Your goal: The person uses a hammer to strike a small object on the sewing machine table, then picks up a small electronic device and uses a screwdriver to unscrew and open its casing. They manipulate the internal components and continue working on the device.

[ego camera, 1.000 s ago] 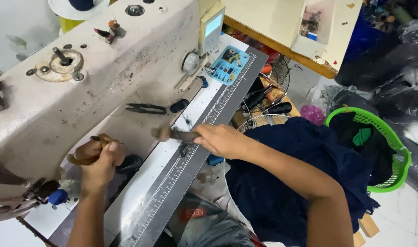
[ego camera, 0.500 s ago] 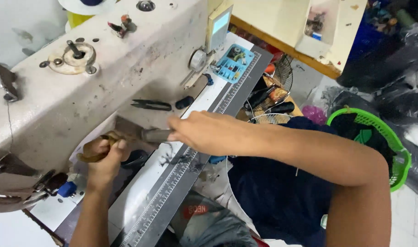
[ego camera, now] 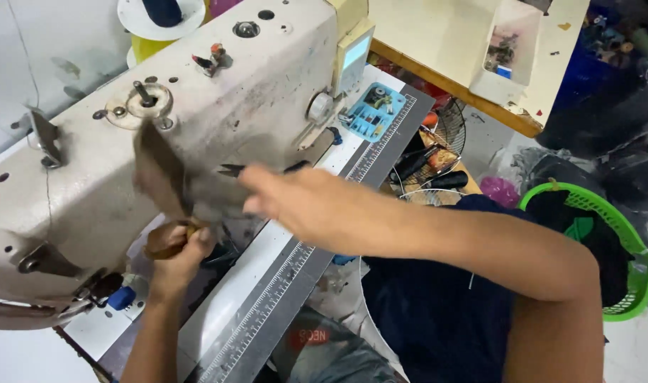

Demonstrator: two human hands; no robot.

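Her left hand point(ego camera: 186, 248) pinches the brown leather piece point(ego camera: 161, 177) beside the sewing machine point(ego camera: 218, 99), the blurred right hand point(ego camera: 295, 198) seemingly gripping its edge; keeping it taut looks wise.

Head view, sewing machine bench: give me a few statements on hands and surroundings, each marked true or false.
1. The left hand grips a brown leather piece. True.
2. The right hand rests on the green basket. False: it reaches across the sewing machine, far from the basket.
3. A light blue tray sits on the ruler-marked table edge. True.
4. Black snips are in the left hand. False: they lie by the machine.
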